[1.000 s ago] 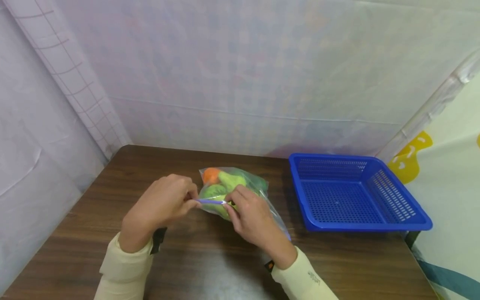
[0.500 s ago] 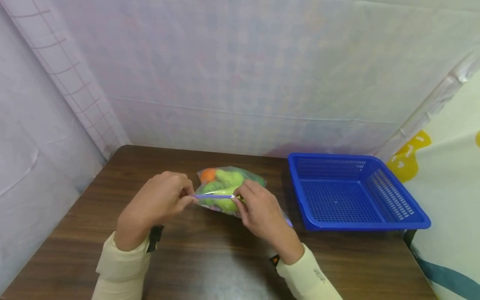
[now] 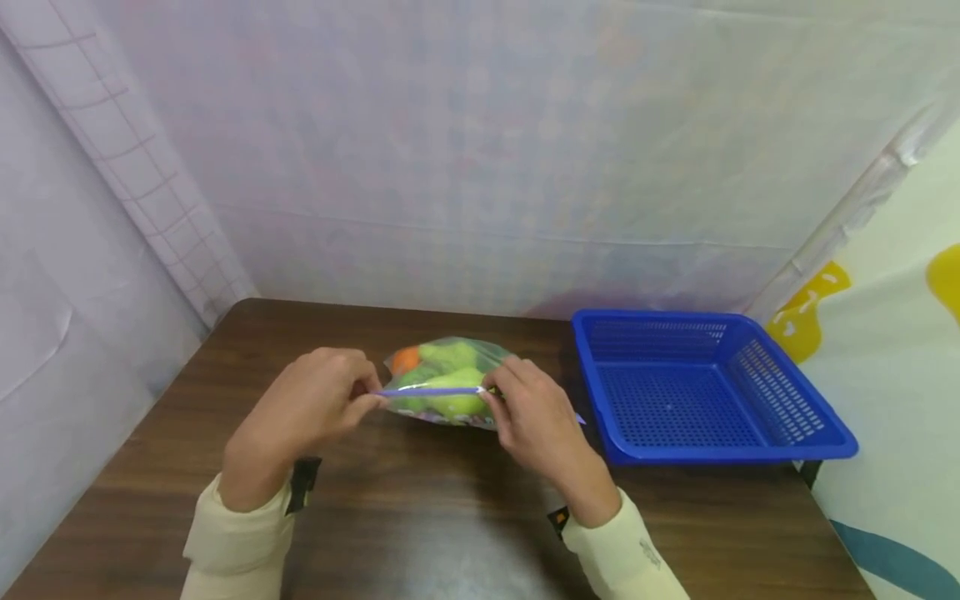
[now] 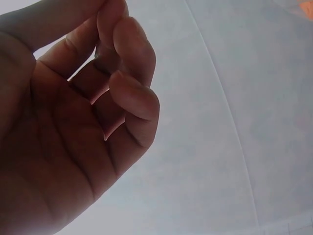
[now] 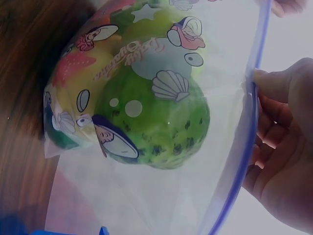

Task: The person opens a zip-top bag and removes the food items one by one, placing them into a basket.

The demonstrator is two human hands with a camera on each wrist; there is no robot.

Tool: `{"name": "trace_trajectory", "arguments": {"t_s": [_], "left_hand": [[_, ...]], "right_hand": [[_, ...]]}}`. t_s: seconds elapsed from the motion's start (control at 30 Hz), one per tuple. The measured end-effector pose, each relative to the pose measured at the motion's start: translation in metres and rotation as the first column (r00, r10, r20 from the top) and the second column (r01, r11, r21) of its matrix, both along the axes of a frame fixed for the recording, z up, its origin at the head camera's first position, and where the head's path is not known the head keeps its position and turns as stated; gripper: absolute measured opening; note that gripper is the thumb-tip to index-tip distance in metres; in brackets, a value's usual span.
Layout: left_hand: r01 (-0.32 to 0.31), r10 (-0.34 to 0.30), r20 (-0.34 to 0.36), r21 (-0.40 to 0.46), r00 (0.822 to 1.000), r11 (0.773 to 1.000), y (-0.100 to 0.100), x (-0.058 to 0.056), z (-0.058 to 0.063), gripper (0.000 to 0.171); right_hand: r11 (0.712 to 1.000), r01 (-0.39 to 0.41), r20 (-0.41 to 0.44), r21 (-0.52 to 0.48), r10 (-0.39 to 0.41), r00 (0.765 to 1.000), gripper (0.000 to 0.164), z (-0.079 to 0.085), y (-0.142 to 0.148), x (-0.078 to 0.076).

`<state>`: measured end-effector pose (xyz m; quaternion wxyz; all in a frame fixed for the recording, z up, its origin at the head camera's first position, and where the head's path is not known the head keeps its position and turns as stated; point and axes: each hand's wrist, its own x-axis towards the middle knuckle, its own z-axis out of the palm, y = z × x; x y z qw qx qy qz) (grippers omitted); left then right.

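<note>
A clear zip bag [image 3: 491, 354] with a purple strip [image 3: 427, 391] along its mouth is held above the brown table, filled with green and orange fruit or vegetables. My left hand [image 3: 311, 408] pinches the strip's left end; in the left wrist view its fingers [image 4: 134, 98] are curled and the bag is out of sight. My right hand [image 3: 536, 417] pinches the strip further right, at a small white slider [image 3: 481, 390]. Through the printed plastic, the right wrist view shows a round green piece with dark spots [image 5: 156, 117]. The bag's right end is partly hidden behind my right hand.
To the right stands a blue perforated basket [image 3: 708, 454], its visible inside holding nothing. The brown wooden table [image 3: 420, 533] ends at a pale cloth wall [image 3: 465, 167] behind. More cloth hangs at both sides.
My right hand and the white slider have moved right along the strip, so more purple shows between the hands. My left hand has shifted slightly left, and the bag's mouth is a little higher.
</note>
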<state>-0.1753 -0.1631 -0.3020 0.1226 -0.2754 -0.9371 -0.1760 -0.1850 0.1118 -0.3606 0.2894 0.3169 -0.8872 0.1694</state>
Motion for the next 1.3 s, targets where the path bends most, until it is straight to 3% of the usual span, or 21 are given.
{"name": "trace_trajectory", "arguments": {"t_s": [1.3], "left_hand": [[-0.002, 0.004, -0.064, 0.035, 0.998, 0.999, -0.007, -0.002, -0.002, 0.010]], "right_hand": [[0.999, 0.041, 0.024, -0.018, -0.041, 0.999, 0.005, 0.006, 0.031, -0.010]]}}
